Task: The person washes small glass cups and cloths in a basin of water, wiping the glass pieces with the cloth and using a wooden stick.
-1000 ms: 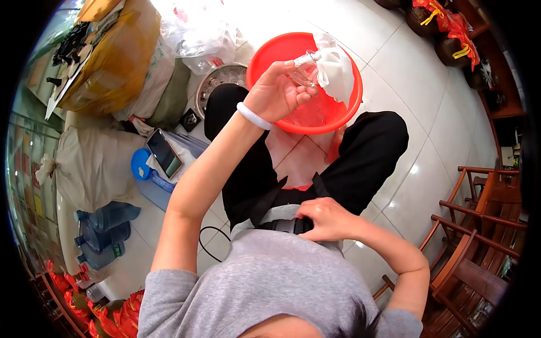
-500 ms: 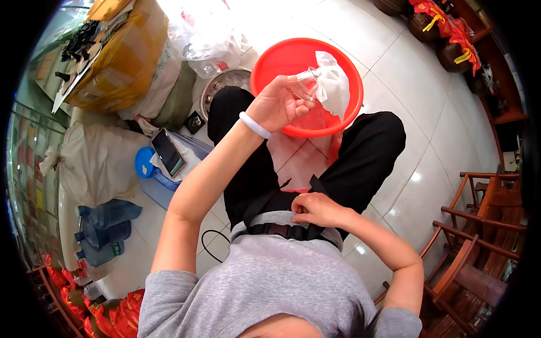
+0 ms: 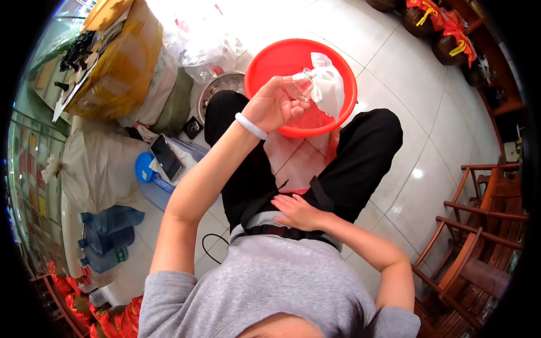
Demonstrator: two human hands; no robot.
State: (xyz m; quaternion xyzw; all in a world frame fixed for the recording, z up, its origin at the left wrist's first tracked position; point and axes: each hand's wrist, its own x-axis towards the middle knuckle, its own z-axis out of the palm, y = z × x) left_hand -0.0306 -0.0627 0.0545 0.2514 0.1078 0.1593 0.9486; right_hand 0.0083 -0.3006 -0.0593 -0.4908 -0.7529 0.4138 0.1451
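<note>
White cloth (image 3: 329, 89) was bunched against the clear glass (image 3: 300, 90) over the red basin (image 3: 258, 69), so work on that piece looked begun but unfinished; whether the metal bowl's (image 3: 205, 96) contents were done or waiting, I couldn't tell. Raised between the knees, the left hand (image 3: 276, 104) gripped the glass with curled fingers (image 3: 297, 108), while the right hand (image 3: 300, 214) lay at the belt (image 3: 270, 230), fingers loosely straightened, grasping nothing visible.

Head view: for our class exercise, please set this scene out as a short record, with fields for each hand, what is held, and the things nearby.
Left hand: gripping a clear object above the red basin
White cloth: against the clear object, over the basin
Right hand: fingers extended, at the waist by the black belt
Metal bowl: left of the basin, partly hidden by a knee
Phone: lying at left
</note>
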